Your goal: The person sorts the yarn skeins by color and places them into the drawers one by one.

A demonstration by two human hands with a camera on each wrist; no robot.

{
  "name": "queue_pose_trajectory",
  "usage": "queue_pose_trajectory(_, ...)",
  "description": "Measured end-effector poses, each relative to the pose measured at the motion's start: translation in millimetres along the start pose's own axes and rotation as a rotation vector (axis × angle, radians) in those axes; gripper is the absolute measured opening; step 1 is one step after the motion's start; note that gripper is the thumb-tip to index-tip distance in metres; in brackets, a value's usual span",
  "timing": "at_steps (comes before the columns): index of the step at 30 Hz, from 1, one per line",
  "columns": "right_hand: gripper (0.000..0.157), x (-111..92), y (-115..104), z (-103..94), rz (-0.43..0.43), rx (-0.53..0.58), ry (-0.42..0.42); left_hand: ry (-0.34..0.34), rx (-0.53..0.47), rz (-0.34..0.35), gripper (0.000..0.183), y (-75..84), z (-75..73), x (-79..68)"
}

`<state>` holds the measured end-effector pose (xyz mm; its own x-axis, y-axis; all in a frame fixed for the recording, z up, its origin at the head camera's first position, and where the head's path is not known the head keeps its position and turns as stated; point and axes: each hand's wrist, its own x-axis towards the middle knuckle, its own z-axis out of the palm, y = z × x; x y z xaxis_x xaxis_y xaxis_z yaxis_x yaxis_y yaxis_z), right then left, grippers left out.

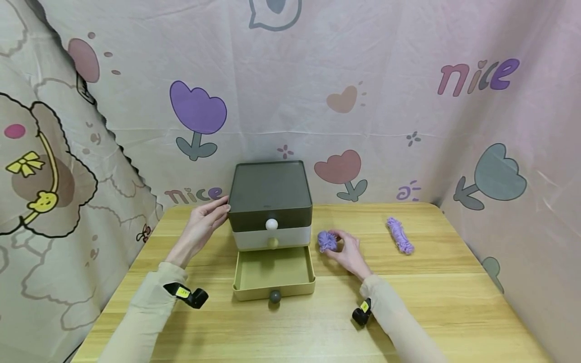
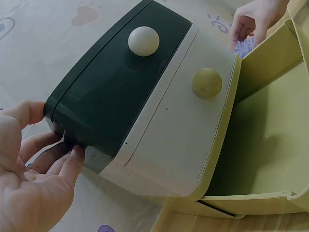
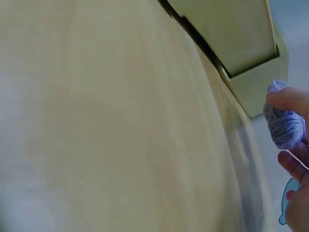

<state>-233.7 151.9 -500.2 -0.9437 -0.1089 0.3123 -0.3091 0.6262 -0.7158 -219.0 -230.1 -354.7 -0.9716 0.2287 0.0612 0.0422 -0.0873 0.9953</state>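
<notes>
A small drawer box (image 1: 270,217) stands at mid-table, with a dark green top tier, a white middle tier and an olive bottom drawer (image 1: 290,288) pulled out, bare inside. My left hand (image 1: 206,222) rests its fingertips on the box's left side; the left wrist view shows the thumb (image 2: 33,112) at the dark tier's upper corner. Just right of the box, my right hand (image 1: 349,252) pinches a small bundle of purple yarn (image 1: 327,242) between thumb and fingers. The right wrist view shows the wound strands of this yarn (image 3: 285,126) beside the drawer's corner.
A longer twisted skein of purple yarn (image 1: 400,236) lies farther right on the wooden table (image 1: 454,302). Round knobs stick out from the drawer fronts, including a dark one (image 1: 275,297) on the pulled-out drawer. Printed curtains (image 1: 281,80) hang behind and at both sides.
</notes>
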Motion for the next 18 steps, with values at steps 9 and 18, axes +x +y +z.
queue_pose_trajectory(9, 0.059, -15, -11, -5.8, -0.087, 0.029, 0.053, 0.002, -0.001, 0.005, 0.058, -0.7, 0.3, 1.3)
queue_pose_trajectory(18, 0.059, -25, -37, -16.7, -0.103, 0.084, 0.000, 0.005, 0.003, 0.005, 0.058, -1.1, 0.7, 1.1)
